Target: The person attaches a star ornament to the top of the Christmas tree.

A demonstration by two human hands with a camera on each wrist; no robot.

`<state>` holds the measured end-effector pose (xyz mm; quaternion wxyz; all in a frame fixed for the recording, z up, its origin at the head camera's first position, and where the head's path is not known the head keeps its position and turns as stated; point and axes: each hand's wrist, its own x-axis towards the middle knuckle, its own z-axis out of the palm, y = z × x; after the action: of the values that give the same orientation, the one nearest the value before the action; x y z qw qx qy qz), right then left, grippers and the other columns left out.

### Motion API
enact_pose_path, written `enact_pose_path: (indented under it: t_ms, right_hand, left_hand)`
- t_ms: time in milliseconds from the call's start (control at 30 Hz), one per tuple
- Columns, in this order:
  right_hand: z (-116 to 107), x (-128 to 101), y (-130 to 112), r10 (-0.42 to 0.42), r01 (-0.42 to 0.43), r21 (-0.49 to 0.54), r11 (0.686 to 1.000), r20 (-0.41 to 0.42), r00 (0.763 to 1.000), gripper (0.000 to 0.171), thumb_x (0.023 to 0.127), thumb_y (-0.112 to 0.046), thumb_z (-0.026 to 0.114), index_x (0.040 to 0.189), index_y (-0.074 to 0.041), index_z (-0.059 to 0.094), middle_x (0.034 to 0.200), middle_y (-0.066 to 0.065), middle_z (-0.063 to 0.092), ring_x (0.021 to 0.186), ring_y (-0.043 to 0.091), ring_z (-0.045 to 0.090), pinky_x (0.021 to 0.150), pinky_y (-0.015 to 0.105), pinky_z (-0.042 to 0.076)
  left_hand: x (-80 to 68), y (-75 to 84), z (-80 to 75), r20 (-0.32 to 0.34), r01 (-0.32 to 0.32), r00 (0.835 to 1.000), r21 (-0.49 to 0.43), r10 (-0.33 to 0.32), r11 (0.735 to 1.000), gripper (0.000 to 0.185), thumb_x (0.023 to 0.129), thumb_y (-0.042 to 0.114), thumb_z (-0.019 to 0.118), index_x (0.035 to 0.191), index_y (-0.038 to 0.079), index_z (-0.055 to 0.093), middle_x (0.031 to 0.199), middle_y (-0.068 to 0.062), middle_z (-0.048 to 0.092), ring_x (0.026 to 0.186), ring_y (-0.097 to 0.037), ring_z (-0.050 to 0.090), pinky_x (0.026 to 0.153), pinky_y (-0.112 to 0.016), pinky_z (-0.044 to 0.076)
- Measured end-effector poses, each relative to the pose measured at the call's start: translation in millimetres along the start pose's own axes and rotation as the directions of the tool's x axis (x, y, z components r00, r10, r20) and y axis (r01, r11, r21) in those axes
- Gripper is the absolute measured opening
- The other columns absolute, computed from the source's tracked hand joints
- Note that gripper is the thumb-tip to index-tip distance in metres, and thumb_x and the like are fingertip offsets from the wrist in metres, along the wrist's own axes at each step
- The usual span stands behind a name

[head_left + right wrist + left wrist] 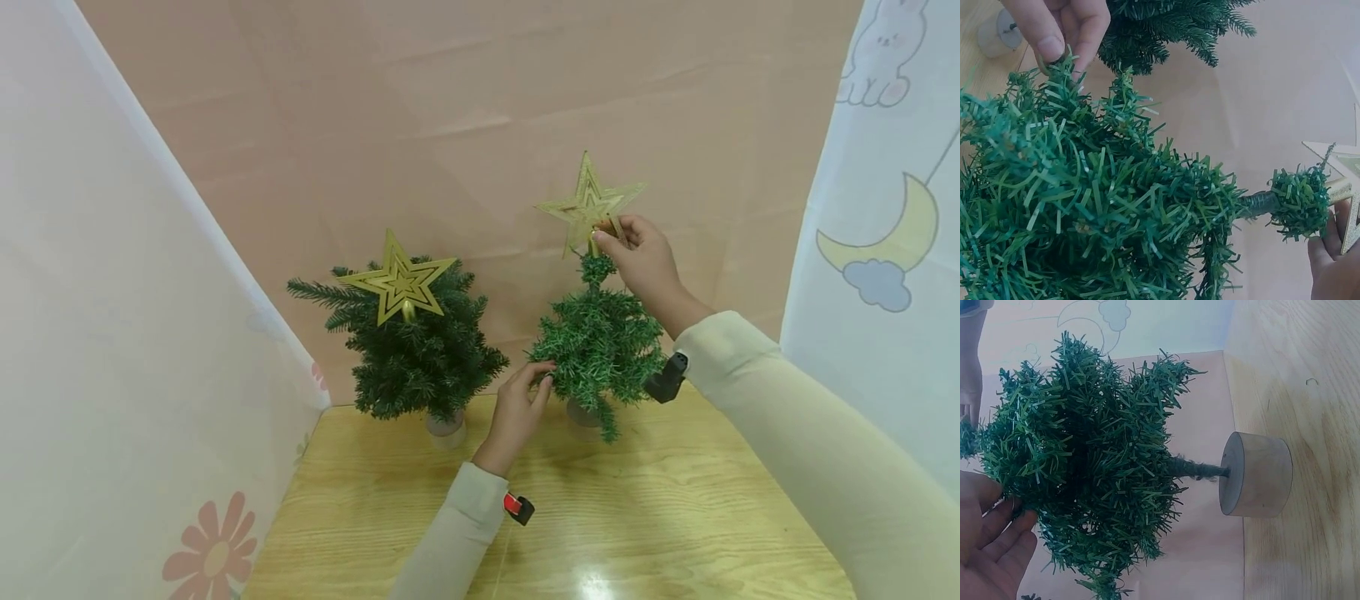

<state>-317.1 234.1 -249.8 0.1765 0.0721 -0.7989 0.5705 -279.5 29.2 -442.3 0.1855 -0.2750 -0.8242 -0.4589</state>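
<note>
Two small artificial Christmas trees stand at the back of a wooden table (660, 517). The right tree (597, 342), light green, has a round wooden base (1257, 474). My right hand (637, 250) pinches the lower part of a gold star (590, 202) right at this tree's tip (1300, 201). My left hand (522, 400) pinches a lower left branch of the same tree; the fingertips (1054, 47) show in the right wrist view. The left tree (412, 346), darker green, carries its own gold star (397, 282) on top.
A pink backdrop (465, 108) hangs close behind the trees. White printed cloths close in the left side (112, 333) and the right side (885, 208). The left tree's pale base (446, 427) stands near the table's back edge.
</note>
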Motion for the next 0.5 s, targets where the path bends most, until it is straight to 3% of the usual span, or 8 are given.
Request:
enact_pose_path:
  t_ms: [300,500]
  right_hand:
    - [3.5,3.5,-7.1,0.035,-0.037,-0.089,0.995,-0.026,0.999,0.048,0.084,-0.049,0.058,0.116,-0.014,0.052,0.118,0.003,0.052,0.105,0.018,0.047,0.085,0.040,0.042]
    - [6.2,3.0,-5.3,0.047,-0.047,-0.076,0.996,-0.007,0.999,0.043,0.085,-0.048,0.056,0.110,-0.012,0.053,0.119,0.004,0.050,0.109,0.019,0.046,0.089,0.041,0.041]
  left_hand:
    - [0.2,1.3,0.6,0.009,0.012,1.000,0.018,-0.012,1.000,0.026,0.094,0.021,0.049,0.119,0.021,0.054,0.127,0.006,0.051,0.112,-0.006,0.050,0.090,-0.020,0.044]
    - [-1.2,1.6,-0.5,0.007,0.007,1.000,0.027,-0.007,1.000,0.025,0.094,0.020,0.050,0.119,0.020,0.055,0.127,0.006,0.052,0.111,-0.006,0.050,0.090,-0.021,0.045]
